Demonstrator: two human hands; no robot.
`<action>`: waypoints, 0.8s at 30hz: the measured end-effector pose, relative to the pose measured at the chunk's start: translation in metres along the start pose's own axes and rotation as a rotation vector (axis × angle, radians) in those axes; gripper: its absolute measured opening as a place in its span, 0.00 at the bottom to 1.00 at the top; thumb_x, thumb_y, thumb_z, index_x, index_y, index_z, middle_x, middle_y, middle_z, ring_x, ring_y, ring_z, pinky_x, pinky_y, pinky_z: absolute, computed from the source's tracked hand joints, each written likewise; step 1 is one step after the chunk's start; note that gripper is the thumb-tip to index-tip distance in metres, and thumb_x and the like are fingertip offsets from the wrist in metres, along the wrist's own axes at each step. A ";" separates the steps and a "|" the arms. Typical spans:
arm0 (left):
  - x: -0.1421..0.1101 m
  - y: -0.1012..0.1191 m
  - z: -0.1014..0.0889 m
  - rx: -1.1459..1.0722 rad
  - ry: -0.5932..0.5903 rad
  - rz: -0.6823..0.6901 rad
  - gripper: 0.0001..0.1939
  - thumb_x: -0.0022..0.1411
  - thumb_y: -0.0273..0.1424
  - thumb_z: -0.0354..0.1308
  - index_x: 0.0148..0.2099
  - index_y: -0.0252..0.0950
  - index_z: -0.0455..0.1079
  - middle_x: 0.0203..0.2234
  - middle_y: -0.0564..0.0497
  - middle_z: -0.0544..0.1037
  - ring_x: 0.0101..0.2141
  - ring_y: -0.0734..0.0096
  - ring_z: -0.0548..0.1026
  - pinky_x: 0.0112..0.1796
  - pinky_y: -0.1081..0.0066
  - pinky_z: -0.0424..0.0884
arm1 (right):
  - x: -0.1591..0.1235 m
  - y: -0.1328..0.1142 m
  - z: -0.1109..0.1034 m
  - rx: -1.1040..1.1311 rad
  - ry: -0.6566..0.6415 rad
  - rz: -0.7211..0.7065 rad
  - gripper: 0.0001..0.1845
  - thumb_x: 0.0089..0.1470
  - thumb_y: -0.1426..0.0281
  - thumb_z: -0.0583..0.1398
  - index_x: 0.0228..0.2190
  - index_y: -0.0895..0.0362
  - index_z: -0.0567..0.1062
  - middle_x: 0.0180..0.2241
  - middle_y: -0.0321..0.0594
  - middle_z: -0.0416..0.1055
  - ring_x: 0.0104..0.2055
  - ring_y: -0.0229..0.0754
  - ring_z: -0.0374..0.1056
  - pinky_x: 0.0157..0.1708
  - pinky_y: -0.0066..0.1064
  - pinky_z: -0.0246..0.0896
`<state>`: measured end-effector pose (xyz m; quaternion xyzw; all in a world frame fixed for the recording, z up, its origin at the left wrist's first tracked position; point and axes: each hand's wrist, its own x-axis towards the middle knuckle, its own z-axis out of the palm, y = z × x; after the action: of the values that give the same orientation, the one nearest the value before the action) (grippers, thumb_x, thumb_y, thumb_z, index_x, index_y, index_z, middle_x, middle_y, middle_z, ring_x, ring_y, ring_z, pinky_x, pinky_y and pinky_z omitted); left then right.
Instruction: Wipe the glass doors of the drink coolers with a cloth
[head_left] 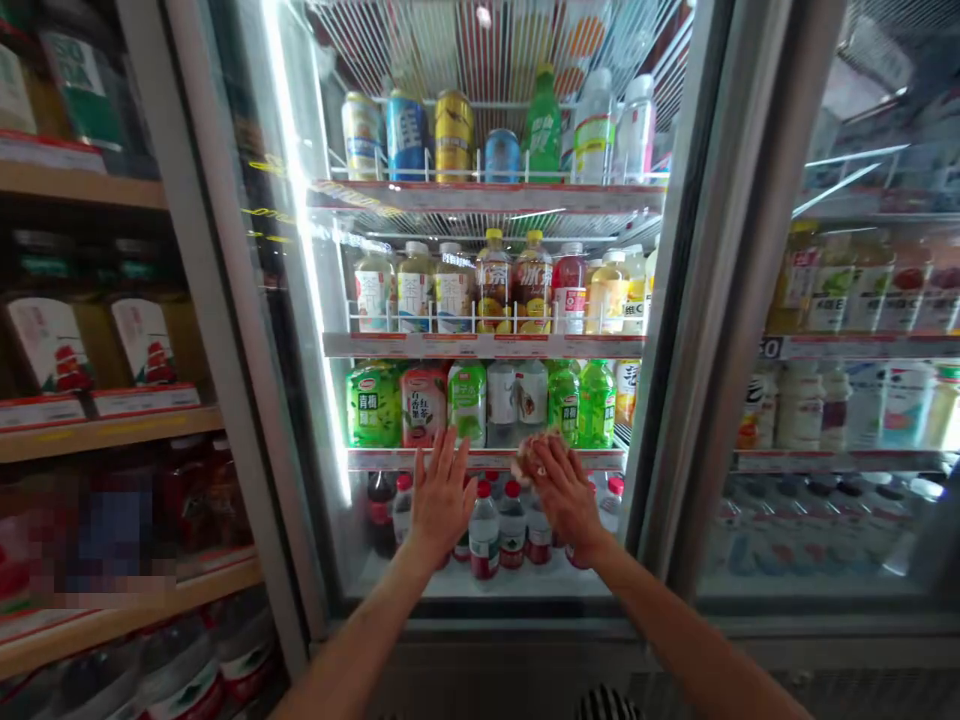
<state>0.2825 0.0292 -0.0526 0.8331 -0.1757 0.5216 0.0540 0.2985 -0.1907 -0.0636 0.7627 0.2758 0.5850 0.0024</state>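
Note:
My left hand is raised with its fingers stretched out, seemingly flat against the glass door of a lit drinks fridge. A crumpled, pale pinkish cloth is pressed under my right hand, whose fingers bend over it at about the same height. Behind the glass, green and red drink packs line a shelf just above my hands. Red-capped water bottles stand on the fridge floor, partly hidden by my hands and forearms.
Tea bottles fill the middle shelf, with cans and bottles above. A metal door frame separates a second fridge section on the right. At the left, wooden shelves hold more bottles close to the fridge.

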 end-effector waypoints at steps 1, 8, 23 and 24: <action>-0.001 0.000 0.002 0.001 0.001 -0.002 0.28 0.60 0.31 0.48 0.62 0.33 0.50 0.61 0.40 0.53 0.61 0.58 0.49 0.58 0.52 0.47 | -0.009 0.001 -0.001 0.004 -0.027 -0.032 0.18 0.55 0.74 0.53 0.48 0.55 0.68 0.55 0.42 0.63 0.64 0.42 0.42 0.60 0.43 0.45; -0.002 -0.002 0.010 -0.013 0.019 -0.028 0.30 0.60 0.31 0.48 0.63 0.34 0.46 0.60 0.41 0.54 0.61 0.59 0.50 0.58 0.52 0.46 | 0.020 0.036 -0.011 -0.070 0.159 0.161 0.21 0.54 0.73 0.54 0.50 0.57 0.66 0.59 0.47 0.55 0.64 0.48 0.42 0.58 0.47 0.47; 0.028 0.000 0.001 -0.126 0.101 -0.013 0.33 0.60 0.31 0.49 0.64 0.39 0.40 0.62 0.43 0.50 0.62 0.58 0.46 0.58 0.51 0.47 | 0.008 0.082 -0.027 -0.084 0.300 0.290 0.30 0.54 0.75 0.52 0.58 0.52 0.55 0.62 0.45 0.47 0.64 0.52 0.42 0.57 0.52 0.50; 0.031 0.000 0.001 -0.129 0.103 -0.013 0.33 0.60 0.31 0.49 0.64 0.39 0.40 0.62 0.43 0.50 0.62 0.58 0.46 0.58 0.51 0.47 | 0.001 0.080 -0.027 -0.077 0.288 0.287 0.30 0.54 0.76 0.52 0.58 0.52 0.54 0.62 0.44 0.47 0.64 0.52 0.42 0.57 0.52 0.51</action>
<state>0.2954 0.0214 -0.0257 0.8012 -0.2004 0.5510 0.1200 0.3079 -0.2666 -0.0286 0.7021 0.1391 0.6924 -0.0910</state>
